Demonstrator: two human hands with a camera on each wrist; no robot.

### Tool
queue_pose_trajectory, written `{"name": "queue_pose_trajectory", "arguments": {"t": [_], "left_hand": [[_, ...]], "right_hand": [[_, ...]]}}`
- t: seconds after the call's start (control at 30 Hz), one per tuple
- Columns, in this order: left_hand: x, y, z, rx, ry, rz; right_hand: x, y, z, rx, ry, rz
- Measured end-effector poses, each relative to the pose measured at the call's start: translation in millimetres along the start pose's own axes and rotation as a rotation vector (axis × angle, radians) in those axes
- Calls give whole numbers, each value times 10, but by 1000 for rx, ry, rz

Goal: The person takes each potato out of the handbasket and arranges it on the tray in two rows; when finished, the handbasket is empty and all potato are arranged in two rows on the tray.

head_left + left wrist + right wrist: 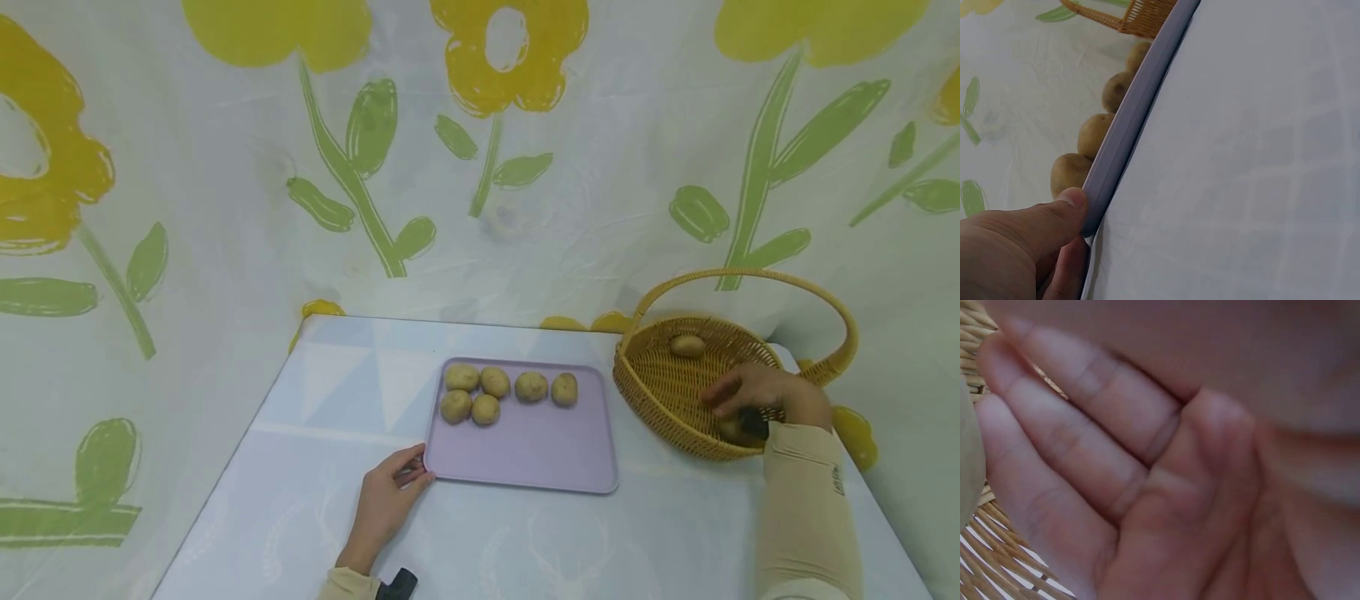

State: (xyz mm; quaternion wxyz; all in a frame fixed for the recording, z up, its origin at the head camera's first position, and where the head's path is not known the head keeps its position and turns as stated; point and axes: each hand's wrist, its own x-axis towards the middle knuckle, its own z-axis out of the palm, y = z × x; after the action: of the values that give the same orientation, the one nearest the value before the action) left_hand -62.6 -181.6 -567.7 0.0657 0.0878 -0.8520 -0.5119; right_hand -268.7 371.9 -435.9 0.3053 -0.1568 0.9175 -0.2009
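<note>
My left hand [387, 500] holds the near left corner of a lilac tray [540, 450]; in the left wrist view its thumb [1074, 197] lies against the tray's rim. Several potatoes [485, 409] sit in two rows toward the tray's far left side. My right hand [772, 393] is inside a wicker basket [660, 387], fingers loosely bent with nothing between them. One potato [687, 346] lies at the basket's far side, and another [731, 429] shows partly below the right hand. A pale rounded surface, probably a potato, enters the right wrist view beside the fingertips.
The basket's tall arched handle [750, 272] rises over the right forearm's side. A pale patterned cloth covers the table [315, 467]. Behind and to the left hangs a white curtain [585, 225] printed with yellow flowers and green leaves.
</note>
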Motion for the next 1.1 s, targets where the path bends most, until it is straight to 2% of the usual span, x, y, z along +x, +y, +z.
{"name": "queue_pose_trajectory", "arguments": {"t": [0.37, 0.6, 1.1], "left_hand": [[-3, -27, 11, -6, 1, 5], [-3, -21, 4, -9, -2, 9], [7, -17, 9, -3, 2, -2]], "right_hand": [[-20, -8, -20, 77, -16, 111], [-76, -25, -16, 103, 4, 239], [-93, -72, -26, 27, -5, 280]]}}
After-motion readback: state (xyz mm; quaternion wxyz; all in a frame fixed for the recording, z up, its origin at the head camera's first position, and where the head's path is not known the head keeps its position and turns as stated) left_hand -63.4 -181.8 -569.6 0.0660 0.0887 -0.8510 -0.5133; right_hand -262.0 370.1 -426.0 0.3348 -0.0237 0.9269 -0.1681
